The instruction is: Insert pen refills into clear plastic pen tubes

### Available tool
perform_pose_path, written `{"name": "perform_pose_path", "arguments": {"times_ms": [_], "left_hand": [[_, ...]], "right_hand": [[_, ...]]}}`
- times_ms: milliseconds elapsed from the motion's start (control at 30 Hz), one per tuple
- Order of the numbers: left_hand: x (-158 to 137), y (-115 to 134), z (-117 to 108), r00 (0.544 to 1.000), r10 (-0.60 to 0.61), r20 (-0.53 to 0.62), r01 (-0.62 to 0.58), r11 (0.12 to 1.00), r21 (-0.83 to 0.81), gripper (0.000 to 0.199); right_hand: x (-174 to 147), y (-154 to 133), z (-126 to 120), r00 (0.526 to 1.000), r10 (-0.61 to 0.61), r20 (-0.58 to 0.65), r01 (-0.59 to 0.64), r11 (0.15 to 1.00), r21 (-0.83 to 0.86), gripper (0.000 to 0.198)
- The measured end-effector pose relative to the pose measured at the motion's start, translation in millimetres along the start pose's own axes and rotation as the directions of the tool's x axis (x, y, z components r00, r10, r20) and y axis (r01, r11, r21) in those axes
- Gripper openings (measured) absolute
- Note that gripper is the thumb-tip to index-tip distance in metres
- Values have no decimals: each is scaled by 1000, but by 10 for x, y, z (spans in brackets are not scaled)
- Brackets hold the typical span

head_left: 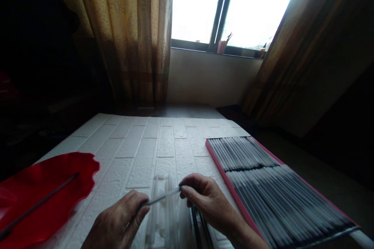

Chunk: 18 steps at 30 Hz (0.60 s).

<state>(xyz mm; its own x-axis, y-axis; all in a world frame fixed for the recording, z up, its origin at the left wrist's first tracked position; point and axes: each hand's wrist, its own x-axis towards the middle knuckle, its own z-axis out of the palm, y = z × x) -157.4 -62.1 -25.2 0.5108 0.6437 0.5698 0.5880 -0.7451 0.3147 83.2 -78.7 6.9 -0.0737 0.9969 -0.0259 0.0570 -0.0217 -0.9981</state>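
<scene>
Between my hands a thin grey stick (163,197), blurred, slants up to the right. My left hand (121,218) pinches its lower end, while my right hand (206,198) grips the other end between thumb and fingertips. Under the stick, pale see-through tubes (168,221) lie lengthwise on the white brick-patterned board (140,171). A few dark sticks (200,227) are partly covered by my right hand. To the right, a pink-edged box (215,163) holds two rows of many thin grey sticks (271,194), packed side by side.
A red wavy-rimmed dish (61,175) at left has one dark stick (41,204) lying across it. Beyond the board stand a pale wall (201,78), gold curtains (128,27) and a bright window. A pinkish cup (222,46) with thin items sits on the sill.
</scene>
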Motion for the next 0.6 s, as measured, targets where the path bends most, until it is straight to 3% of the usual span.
{"name": "perform_pose_path", "arguments": {"times_ms": [200,400,600], "left_hand": [[-37,-49,11,995,-34,99,37,999,-27,24],[-53,-36,70,994,-105,19,106,991,-83,23],[-3,-14,30,999,-44,-7,44,999,-19,24]], "right_hand": [[-3,4,-1,1000,7,-10,-7,1000,-29,16],[1,11,-24,1000,12,-19,-12,1000,-11,16],[5,9,-31,1000,13,-14,-13,999,35,20]]}}
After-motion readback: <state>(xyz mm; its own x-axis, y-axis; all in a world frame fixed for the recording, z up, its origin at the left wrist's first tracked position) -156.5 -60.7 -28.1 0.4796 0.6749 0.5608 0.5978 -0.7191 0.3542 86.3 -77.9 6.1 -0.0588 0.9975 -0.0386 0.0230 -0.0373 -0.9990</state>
